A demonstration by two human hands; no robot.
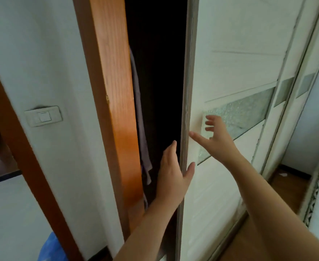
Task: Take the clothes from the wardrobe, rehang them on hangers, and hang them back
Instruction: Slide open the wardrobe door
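The wardrobe stands partly open, its white sliding door (235,72) pushed right and a dark gap (158,72) showing inside. A grey-purple garment (141,129) hangs at the gap's left, against the orange wooden side panel (115,91). My left hand (171,172) is at the door's grey edge, fingers inside the gap, thumb on the door's front. My right hand (215,136) hovers with spread fingers over the door's front near a frosted glass strip (249,113). No hanger is visible; the rest of the interior is too dark to read.
A white wall with a light switch (43,116) lies left of the wardrobe, beside a brown door frame (19,147). A blue bag (51,249) sits low on the left. A second sliding door (294,81) and wooden floor (286,185) are on the right.
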